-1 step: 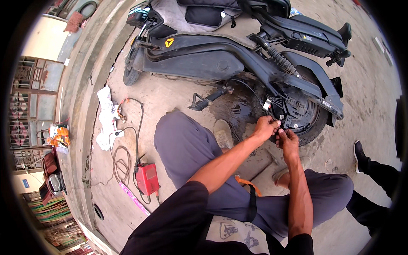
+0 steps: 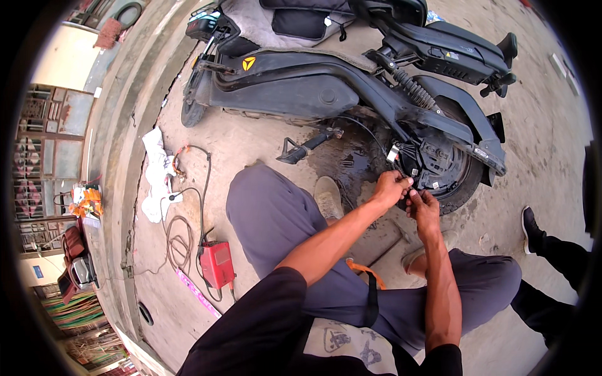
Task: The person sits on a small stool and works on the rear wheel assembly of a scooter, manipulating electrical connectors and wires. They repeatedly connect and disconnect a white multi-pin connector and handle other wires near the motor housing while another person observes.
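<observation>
A dark grey electric scooter (image 2: 282,88) lies on its side in front of me. Its rear wheel (image 2: 461,200), with the metal brake hub (image 2: 436,156) exposed, is on the right. Just at the near edge of that wheel my left hand (image 2: 392,188) is closed in a pinch. My right hand (image 2: 424,210) pinches close beside it, the fingertips of both almost meeting. Whatever is between the fingers is too small and hidden to tell. Above my left hand, a shiny metal piece (image 2: 393,153) and dark cables sit next to the hub.
A kickstand (image 2: 307,147) sticks out beside a wet patch (image 2: 351,160). On the left lie a red box (image 2: 217,264) with coiled cable (image 2: 180,241) and a white cloth (image 2: 157,178). A long-handled tool (image 2: 385,250) lies between my feet. Another person's shoe (image 2: 533,230) is at right.
</observation>
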A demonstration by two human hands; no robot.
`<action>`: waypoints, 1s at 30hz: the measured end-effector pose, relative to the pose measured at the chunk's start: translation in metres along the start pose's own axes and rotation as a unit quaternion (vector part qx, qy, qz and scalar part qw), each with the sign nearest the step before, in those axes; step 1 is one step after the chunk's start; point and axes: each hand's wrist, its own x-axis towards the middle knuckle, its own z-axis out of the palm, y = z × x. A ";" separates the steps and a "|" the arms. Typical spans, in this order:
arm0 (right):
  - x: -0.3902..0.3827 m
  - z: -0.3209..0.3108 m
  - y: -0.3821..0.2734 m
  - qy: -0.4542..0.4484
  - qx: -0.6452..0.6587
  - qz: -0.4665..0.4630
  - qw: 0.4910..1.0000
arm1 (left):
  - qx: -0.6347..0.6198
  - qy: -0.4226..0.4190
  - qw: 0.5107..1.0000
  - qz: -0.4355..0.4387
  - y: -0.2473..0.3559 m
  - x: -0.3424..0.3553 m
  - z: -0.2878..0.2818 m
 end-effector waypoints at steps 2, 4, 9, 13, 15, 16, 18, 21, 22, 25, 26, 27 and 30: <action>0.003 -0.001 0.005 -0.018 -0.013 0.011 1.000 | -0.002 0.014 1.000 0.020 -0.003 0.001 0.000; 0.002 -0.001 0.005 -0.019 -0.016 0.013 1.000 | 0.000 0.007 1.000 0.016 0.000 -0.001 -0.001; -0.001 0.004 -0.003 -0.029 -0.009 0.031 0.999 | 0.051 -0.030 0.998 -0.001 0.006 -0.001 -0.005; 0.004 -0.002 0.003 -0.028 -0.023 0.026 0.999 | 0.036 -0.059 0.998 0.010 0.004 -0.002 -0.007; 0.002 -0.001 0.003 -0.026 -0.021 0.024 0.999 | 0.054 -0.063 0.997 0.005 0.003 0.001 -0.007; 0.001 -0.001 0.002 -0.026 -0.019 0.022 0.999 | 0.072 -0.065 0.995 0.002 0.002 0.003 -0.007; 0.003 0.000 0.002 -0.017 -0.022 0.017 0.999 | 0.063 -0.057 0.996 0.003 0.002 0.004 -0.006; 0.000 0.004 -0.003 -0.012 -0.018 0.010 1.000 | 0.048 -0.017 0.999 0.001 0.003 0.004 -0.003; 0.002 0.002 -0.001 -0.006 -0.018 0.011 1.000 | 0.054 -0.010 0.998 0.002 0.002 0.005 -0.003; 0.005 0.001 0.003 -0.006 -0.012 0.002 1.000 | 0.060 0.000 0.998 0.006 -0.001 0.010 -0.003; 0.005 0.001 0.003 -0.001 -0.011 0.004 1.000 | 0.061 -0.004 0.998 0.003 -0.003 0.011 -0.004; 0.004 0.000 0.001 -0.002 -0.016 0.008 1.000 | 0.046 -0.002 0.999 0.005 -0.002 0.012 -0.003; 0.005 0.000 0.002 0.011 -0.021 0.012 1.000 | 0.035 -0.001 0.999 0.010 0.000 0.012 -0.006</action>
